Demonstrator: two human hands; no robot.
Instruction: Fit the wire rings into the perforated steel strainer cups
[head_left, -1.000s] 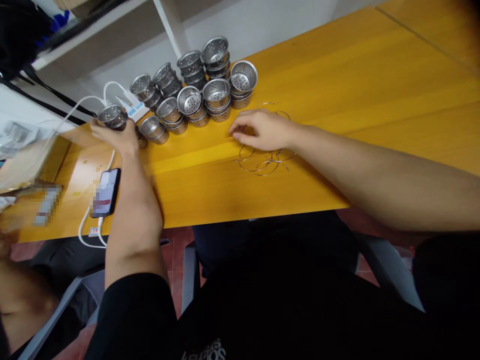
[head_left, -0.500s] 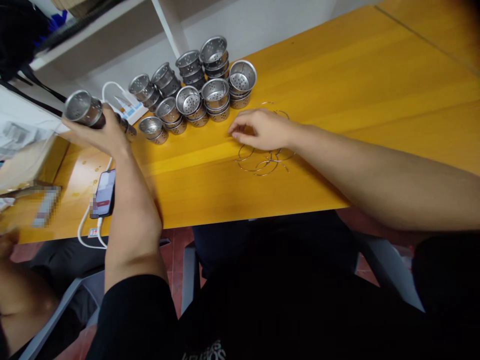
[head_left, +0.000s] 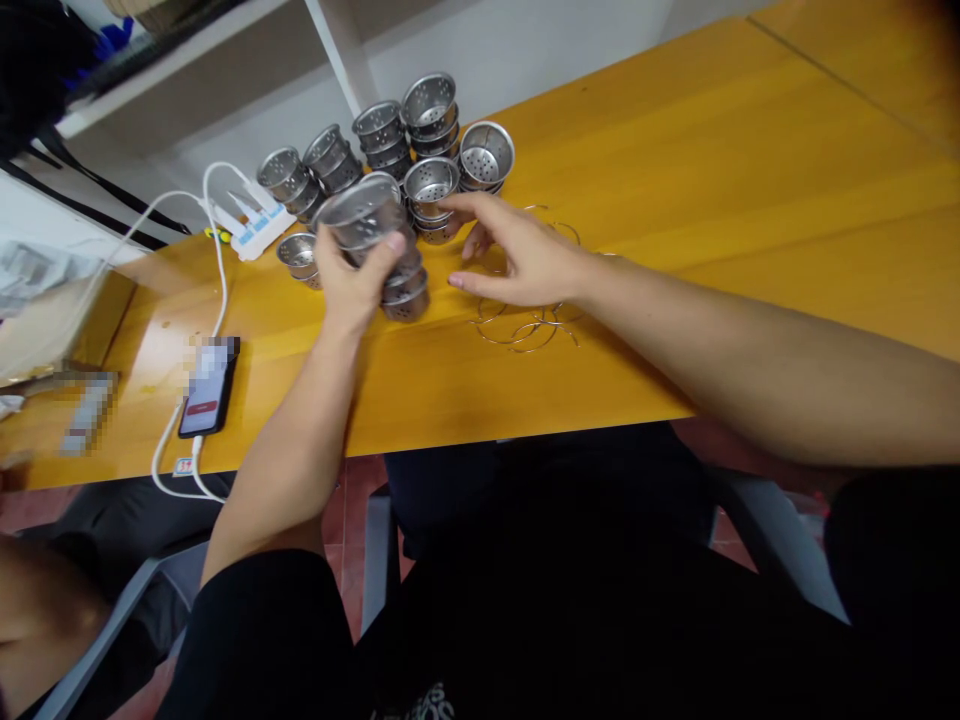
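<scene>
My left hand (head_left: 351, 278) is wrapped round a stack of perforated metal cups (head_left: 375, 225), smeared by motion and tilted over the table. To its right, my right hand (head_left: 510, 250) has thumb and fingers spread, with nothing in it. Its fingertips come close to a standing stack of the same cups (head_left: 433, 190); I cannot tell whether they touch. Below and behind this hand lie several thin bent metal wires (head_left: 536, 332), partly covered by it. More cup stacks (head_left: 379, 130) stand in rows at the back, some hidden behind the held one.
A power strip (head_left: 262, 232) with white cables lies left of the stacks. A phone (head_left: 210, 388) rests on the yellow table (head_left: 712, 200) near its front edge. A cardboard box (head_left: 82, 320) stands at far left, and another person's arm (head_left: 45, 590) shows at lower left.
My left hand has carried the stack of cups rightward from above the power strip to before the standing stacks. My right hand's fingers have spread wider.
</scene>
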